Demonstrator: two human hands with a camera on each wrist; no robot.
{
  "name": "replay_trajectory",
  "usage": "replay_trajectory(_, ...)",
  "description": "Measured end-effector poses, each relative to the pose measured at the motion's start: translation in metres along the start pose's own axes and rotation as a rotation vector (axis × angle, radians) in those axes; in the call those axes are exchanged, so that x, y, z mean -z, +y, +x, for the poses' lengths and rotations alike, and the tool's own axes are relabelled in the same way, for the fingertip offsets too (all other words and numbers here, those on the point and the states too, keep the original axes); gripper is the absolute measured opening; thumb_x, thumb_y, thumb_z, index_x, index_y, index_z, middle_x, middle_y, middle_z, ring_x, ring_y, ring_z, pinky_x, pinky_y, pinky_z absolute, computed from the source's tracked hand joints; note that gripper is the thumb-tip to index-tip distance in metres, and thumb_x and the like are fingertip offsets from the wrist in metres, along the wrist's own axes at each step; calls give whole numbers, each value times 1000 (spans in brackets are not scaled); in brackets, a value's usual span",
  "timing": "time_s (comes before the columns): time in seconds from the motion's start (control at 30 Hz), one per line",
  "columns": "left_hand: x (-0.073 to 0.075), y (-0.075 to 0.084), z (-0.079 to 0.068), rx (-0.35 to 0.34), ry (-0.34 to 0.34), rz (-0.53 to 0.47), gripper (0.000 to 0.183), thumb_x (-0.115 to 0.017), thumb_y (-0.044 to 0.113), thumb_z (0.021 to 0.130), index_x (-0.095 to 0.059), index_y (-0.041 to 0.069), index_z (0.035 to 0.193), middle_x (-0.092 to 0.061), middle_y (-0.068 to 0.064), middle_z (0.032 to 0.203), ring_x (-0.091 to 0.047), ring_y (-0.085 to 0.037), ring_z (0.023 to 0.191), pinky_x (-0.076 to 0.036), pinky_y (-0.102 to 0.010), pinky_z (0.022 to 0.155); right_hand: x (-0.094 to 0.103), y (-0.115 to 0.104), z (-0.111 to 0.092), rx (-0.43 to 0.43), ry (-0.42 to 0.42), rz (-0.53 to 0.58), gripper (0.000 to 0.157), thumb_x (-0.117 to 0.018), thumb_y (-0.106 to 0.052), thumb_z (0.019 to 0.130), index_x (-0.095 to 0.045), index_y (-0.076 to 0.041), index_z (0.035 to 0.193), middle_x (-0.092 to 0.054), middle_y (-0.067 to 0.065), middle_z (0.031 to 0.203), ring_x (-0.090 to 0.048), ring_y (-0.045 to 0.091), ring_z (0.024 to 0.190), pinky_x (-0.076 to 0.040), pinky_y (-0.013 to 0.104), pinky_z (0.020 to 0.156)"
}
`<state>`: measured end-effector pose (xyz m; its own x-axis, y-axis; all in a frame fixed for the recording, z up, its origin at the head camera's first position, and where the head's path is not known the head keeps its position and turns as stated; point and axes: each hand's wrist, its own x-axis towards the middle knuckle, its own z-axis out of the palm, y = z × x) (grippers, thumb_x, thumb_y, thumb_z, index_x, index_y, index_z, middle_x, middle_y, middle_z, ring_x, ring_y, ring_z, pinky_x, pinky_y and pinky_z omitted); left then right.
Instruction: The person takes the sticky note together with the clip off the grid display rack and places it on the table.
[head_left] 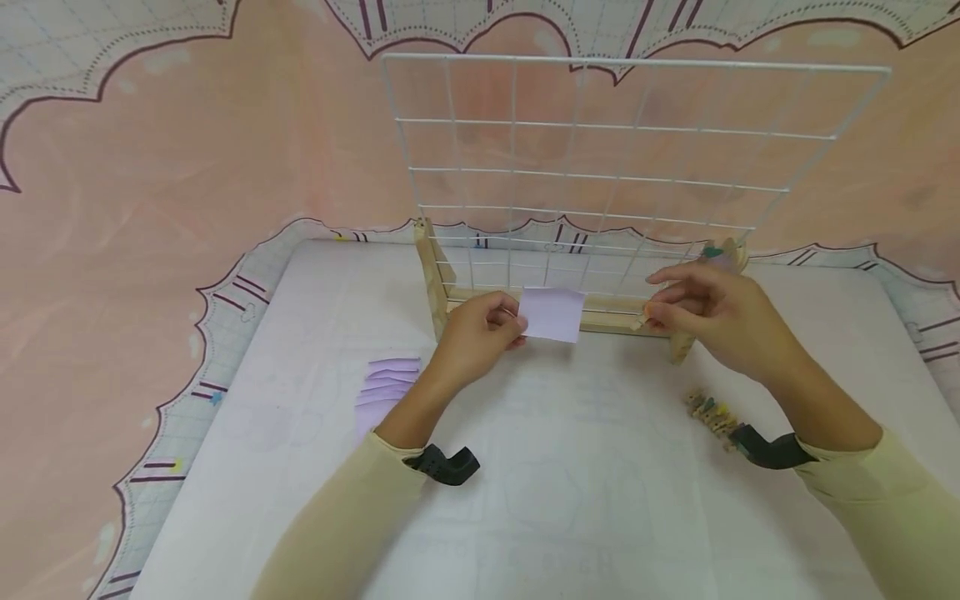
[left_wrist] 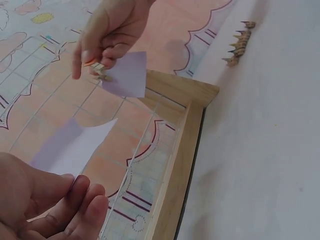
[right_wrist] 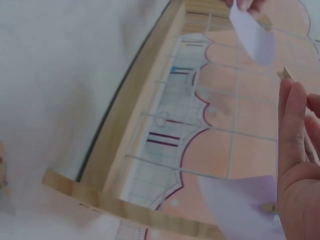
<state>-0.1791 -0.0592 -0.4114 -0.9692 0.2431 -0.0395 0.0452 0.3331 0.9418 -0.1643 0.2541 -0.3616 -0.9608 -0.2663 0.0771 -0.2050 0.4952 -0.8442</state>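
My left hand (head_left: 480, 333) pinches a small light-purple paper sheet (head_left: 553, 315) by its left edge, in front of the wire grid (head_left: 615, 177). Between thumb and fingers, my right hand (head_left: 720, 321) pinches a small wooden clothespin (left_wrist: 99, 70) with a bit of orange on it. The clothespin is to the right of the sheet and apart from it. A second purple sheet (right_wrist: 235, 205) hangs at the grid's right end with a clothespin (right_wrist: 270, 207) on it; in the head view my right hand mostly hides it.
The white grid stands in a wooden base (head_left: 622, 322) at the back of the white table (head_left: 570, 500). Several purple sheets (head_left: 382, 390) lie fanned at the left, partly behind my left forearm. A row of several clothespins (head_left: 711, 415) lies at the right, near my right wrist.
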Motion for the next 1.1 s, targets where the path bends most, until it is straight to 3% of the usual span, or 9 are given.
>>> replay_trajectory(0.13, 15, -6, -14, 20, 2, 19, 9, -68, 7, 96, -65, 3, 103, -74, -13, 90, -76, -35, 87, -63, -30, 75, 1, 11, -6, 35, -28, 39, 20, -73, -8, 94, -74, 0, 113, -76, -1, 101, -76, 11, 87, -62, 22, 76)
replay_trajectory(0.27, 30, -13, -30, 67, 11, 73, 8, -68, 10, 97, -66, 4, 102, -75, -12, 92, -76, -34, 88, -64, -33, 76, 3, 22, -11, 49, -84, 47, 18, -71, -4, 94, -73, 5, 110, -77, 0, 110, -75, 7, 91, -61, 21, 76)
replay_trajectory(0.47, 49, -24, -53, 112, 30, 131, 11, -66, 15, 99, -69, 5, 103, -75, -11, 94, -76, -29, 87, -64, -38, 78, 4, 30, -17, -79, -85, -3, 19, -76, -13, 93, -77, -6, 110, -75, -8, 117, -72, 4, 96, -62, 23, 75)
replay_trajectory(0.6, 64, -37, -69, 130, 53, 178, 12, -68, 19, 98, -72, 8, 101, -76, -8, 90, -74, -22, 84, -61, -32, 75, 4, 35, -22, -116, -98, -40, 21, -76, -18, 93, -77, -7, 110, -74, -5, 114, -70, 5, 95, -60, 20, 76)
replay_trajectory(0.77, 85, -54, -95, 207, 81, 231, 14, -71, 21, 96, -75, 8, 102, -77, -6, 90, -73, -18, 82, -56, -26, 73, 7, 41, -28, -189, -114, -110, 31, -77, -31, 93, -75, -11, 115, -72, -6, 109, -68, 1, 95, -57, 16, 78)
replay_trajectory(0.93, 99, -66, -120, 290, 92, 256, 18, -72, 20, 95, -76, 5, 106, -77, -7, 95, -73, -14, 82, -57, -23, 73, 7, 50, -37, -204, -112, -157, 34, -75, -33, 94, -73, -11, 119, -70, -1, 110, -66, 1, 95, -57, 14, 79)
replay_trajectory(1.1, 108, -78, -138, 321, 118, 254, 19, -72, 17, 95, -73, 3, 108, -77, -8, 95, -73, -13, 80, -58, -22, 72, 5, 58, -42, -217, -118, -161, 36, -75, -32, 94, -72, -10, 122, -74, 4, 111, -68, 1, 93, -57, 13, 79)
